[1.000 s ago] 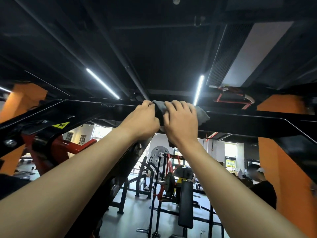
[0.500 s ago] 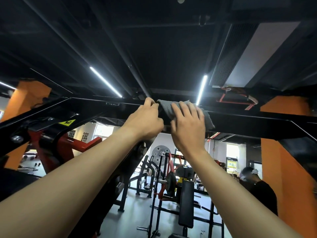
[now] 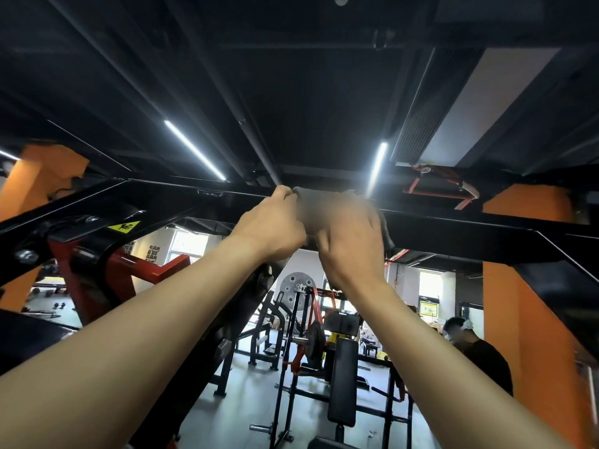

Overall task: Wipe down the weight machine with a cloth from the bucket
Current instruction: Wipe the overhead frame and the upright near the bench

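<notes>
From the head camera, the cloth (image 3: 324,193) is seen draped over the overhead bar (image 3: 470,231), its edge pinched by the left hand (image 3: 272,228). The right hand (image 3: 353,251) is laid over it, finger curl lost to blur. Wiping is judged under way; a firm slide along the bar is needed next.
</notes>
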Tool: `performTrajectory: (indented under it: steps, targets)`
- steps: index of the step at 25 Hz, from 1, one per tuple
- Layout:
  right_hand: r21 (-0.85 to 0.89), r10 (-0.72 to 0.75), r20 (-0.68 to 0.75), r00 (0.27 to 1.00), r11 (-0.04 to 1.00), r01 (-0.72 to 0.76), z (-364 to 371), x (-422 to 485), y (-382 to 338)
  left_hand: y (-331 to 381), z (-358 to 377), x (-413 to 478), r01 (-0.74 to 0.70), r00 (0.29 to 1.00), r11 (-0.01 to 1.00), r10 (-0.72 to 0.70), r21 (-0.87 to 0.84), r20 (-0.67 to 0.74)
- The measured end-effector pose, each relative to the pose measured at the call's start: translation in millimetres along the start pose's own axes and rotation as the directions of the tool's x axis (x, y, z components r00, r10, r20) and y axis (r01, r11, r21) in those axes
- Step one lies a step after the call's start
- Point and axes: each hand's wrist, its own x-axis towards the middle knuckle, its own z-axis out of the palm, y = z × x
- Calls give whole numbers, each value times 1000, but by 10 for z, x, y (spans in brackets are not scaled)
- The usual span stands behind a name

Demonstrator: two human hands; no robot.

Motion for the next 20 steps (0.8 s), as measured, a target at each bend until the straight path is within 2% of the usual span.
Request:
performTrajectory:
  steps: [2,5,8,11,13,16,20]
  targets:
    - [-38,18,-1,1000,999,-18,27,47,-8,-4,7,-4,2,1000,1000,-2,6,5]
    - [0,69,53,996,998,-69,57,328,-125,-3,10,6,-6,1000,1000,6,0,15]
    - [22,-24,95,995,1000,22,39,337,-167,-3,-7,-2,-8,1000,1000,8,-11,29]
    - [-7,-87,41,995,996,87,-19,90,3,-10,-16,-65,22,999,1000,-22,-2,46]
    - [-56,-2,20,1000,998,3,-30,49,69,-22,-17,-128,42,998,999,-42,6,56]
    - [-4,124,34,992,992,-124,12,227,-116,-29,-29,-173,54,997,999,-54,8,64]
    - [46,-33,60,998,998,30,25,211,-253,-22,-53,-176,56,997,998,-55,-9,61]
